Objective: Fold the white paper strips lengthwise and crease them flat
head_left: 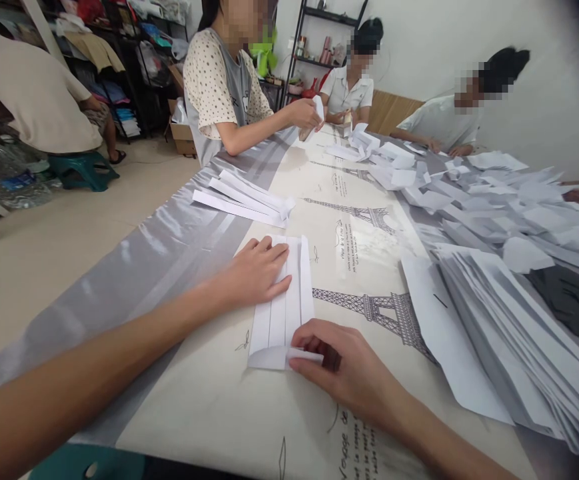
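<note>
A white sheet of paper [276,320] with several lengthwise creases lies on the patterned tablecloth [209,400]. Across its far left part my left hand [259,270] rests flat, fingers spread. Its right long edge stands partly folded up. At the near right corner my right hand [336,360] pinches a turned-up flap of the sheet between thumb and fingers. The near edge curls upward along the fold. Beyond my left hand lie several narrow folded paper strips [244,200], fanned out and meeting at their right ends.
To the right stands a thick stack of white paper [499,333]. Behind it spreads a large heap of folded papers [494,193]. Several people sit around the table; one person's hand [306,115] holds a paper piece. A green stool [82,170] is on the floor at left.
</note>
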The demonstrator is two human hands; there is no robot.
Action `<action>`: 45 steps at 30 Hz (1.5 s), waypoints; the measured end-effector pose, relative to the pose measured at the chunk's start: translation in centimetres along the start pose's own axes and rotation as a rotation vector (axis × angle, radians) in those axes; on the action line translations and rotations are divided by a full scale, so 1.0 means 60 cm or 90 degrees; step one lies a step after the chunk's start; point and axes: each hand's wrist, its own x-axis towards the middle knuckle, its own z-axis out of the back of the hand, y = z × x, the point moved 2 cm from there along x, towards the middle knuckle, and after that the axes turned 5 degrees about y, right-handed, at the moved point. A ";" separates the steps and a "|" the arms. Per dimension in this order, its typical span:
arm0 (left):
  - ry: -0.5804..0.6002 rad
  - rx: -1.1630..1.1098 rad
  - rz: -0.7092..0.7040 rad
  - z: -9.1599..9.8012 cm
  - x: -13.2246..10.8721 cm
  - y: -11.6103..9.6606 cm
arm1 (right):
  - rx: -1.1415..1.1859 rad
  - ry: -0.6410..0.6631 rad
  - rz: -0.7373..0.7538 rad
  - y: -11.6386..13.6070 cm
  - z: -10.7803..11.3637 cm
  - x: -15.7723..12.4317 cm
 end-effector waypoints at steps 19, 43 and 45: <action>-0.039 -0.008 -0.014 -0.006 -0.002 0.004 | -0.428 -0.002 0.395 0.023 0.012 -0.030; -0.227 -0.211 -0.151 0.039 -0.020 -0.011 | -0.252 -0.175 0.351 -0.004 0.049 -0.023; -0.201 -0.301 -0.267 0.057 -0.030 -0.032 | -0.188 -0.205 0.343 -0.009 0.060 -0.025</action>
